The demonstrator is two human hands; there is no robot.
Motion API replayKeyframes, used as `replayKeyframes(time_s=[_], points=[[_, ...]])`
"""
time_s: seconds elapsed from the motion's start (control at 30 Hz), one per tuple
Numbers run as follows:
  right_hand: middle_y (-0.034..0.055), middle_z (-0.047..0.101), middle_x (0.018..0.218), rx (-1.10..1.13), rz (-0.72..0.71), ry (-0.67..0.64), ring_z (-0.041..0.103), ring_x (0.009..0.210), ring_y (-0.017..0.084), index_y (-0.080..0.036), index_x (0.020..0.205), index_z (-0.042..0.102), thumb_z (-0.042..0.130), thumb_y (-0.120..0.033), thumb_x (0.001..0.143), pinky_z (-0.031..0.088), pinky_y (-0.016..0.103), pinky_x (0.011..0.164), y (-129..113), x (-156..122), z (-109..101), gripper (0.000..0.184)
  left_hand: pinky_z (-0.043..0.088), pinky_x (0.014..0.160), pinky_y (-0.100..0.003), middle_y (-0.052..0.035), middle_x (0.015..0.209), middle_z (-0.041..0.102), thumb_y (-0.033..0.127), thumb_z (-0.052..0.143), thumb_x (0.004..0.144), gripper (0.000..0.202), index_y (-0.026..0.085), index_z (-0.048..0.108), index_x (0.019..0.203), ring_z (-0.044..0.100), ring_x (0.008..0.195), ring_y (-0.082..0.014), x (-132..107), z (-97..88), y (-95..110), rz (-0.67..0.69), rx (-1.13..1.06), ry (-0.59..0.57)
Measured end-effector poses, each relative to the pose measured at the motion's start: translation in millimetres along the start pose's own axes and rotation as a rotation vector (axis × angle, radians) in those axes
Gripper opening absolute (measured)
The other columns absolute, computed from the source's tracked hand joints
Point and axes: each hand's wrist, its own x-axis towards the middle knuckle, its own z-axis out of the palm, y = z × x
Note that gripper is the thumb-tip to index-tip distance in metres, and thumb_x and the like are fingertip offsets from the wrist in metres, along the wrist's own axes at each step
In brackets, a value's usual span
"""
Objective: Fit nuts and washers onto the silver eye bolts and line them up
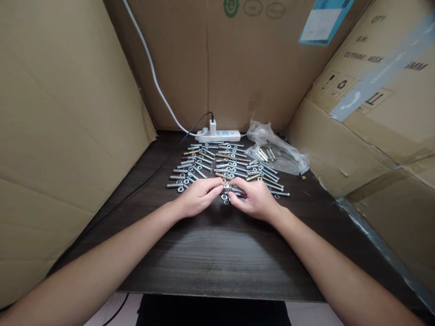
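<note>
My left hand (199, 195) and my right hand (254, 199) meet over the middle of a dark wooden table (210, 253). Both pinch one small metal bolt with a nut (227, 187) between their fingertips. Just beyond my hands lie several silver and brass-coloured bolts, nuts and washers (224, 165) in rough rows. A few loose washers (224, 198) sit under my fingers.
A clear plastic bag (275, 147) with more bolts lies at the back right. A white power strip (219, 134) with a plug and a white cable (152, 74) rests against the back cardboard wall. Cardboard boxes (374, 113) close in the left, back and right.
</note>
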Motion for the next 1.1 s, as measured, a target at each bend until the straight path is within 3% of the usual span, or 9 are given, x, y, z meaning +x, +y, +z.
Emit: replayKeyframes(time_s=[0.1, 0.2, 0.3, 0.47, 0.8, 1.1], points=[[-0.0022, 0.059, 0.058, -0.005, 0.002, 0.0, 0.048, 0.045, 0.009, -0.018, 0.092, 0.062, 0.051, -0.031, 0.084, 0.034, 0.019, 0.049, 0.5, -0.1, -0.3, 0.019, 0.038, 0.067, -0.023, 0.0005, 0.075, 0.055, 0.028, 0.035, 0.095, 0.028, 0.015, 0.054, 0.079, 0.049, 0.07, -0.0117, -0.1, 0.0, -1.7, -0.002, 0.014, -0.016], [-0.0029, 0.056, 0.055, -0.007, 0.006, 0.0, 0.047, 0.044, 0.009, -0.017, 0.092, 0.062, 0.051, -0.031, 0.083, 0.033, 0.019, 0.049, 0.8, -0.3, -0.5, 0.019, 0.039, 0.066, -0.023, 0.0005, 0.079, 0.053, 0.028, 0.039, 0.094, 0.019, 0.016, 0.054, 0.098, 0.048, 0.069, -0.0113, -1.0, 1.3, -2.4, -0.01, -0.013, 0.058], [-0.0037, 0.053, 0.052, -0.01, 0.014, 0.004, 0.044, 0.042, 0.009, -0.017, 0.09, 0.062, 0.052, -0.032, 0.083, 0.032, 0.02, 0.048, 0.9, -0.6, -0.9, 0.02, 0.041, 0.065, -0.023, -0.0007, 0.084, 0.048, 0.026, 0.043, 0.092, 0.023, 0.02, 0.052, 0.113, 0.046, 0.071, -0.0114, -2.1, 2.5, -2.5, 0.05, 0.0, 0.152], [-0.004, 0.054, 0.053, -0.011, 0.011, -0.013, 0.045, 0.043, 0.01, -0.017, 0.096, 0.061, 0.052, -0.032, 0.082, 0.031, 0.02, 0.048, 1.1, -1.0, -1.7, 0.022, 0.045, 0.071, -0.023, -0.0034, 0.096, 0.043, 0.023, 0.045, 0.092, 0.024, 0.025, 0.06, 0.11, 0.048, 0.079, -0.0112, -3.1, 1.9, -1.6, 0.114, 0.058, 0.188], [-0.0042, 0.052, 0.05, -0.066, 0.001, -0.002, 0.045, 0.041, 0.01, -0.016, 0.098, 0.061, 0.05, -0.032, 0.084, 0.032, 0.02, 0.047, 0.8, -1.9, -0.9, 0.024, 0.046, 0.079, -0.027, -0.0042, 0.098, 0.063, 0.025, 0.039, 0.094, 0.024, 0.019, 0.057, 0.109, 0.058, 0.085, -0.0137, 0.0, 0.1, -1.3, 0.062, 0.019, 0.085], [-0.0033, 0.055, 0.052, -0.077, -0.024, -0.044, 0.047, 0.041, 0.01, -0.017, 0.089, 0.061, 0.05, -0.032, 0.083, 0.032, 0.02, 0.049, -4.4, -2.4, 3.9, 0.02, 0.042, 0.069, -0.023, 0.0006, 0.083, 0.058, 0.031, 0.035, 0.095, 0.02, 0.018, 0.05, 0.096, 0.054, 0.074, -0.0122, -3.5, 1.7, 7.0, -0.058, 0.035, 0.002]])
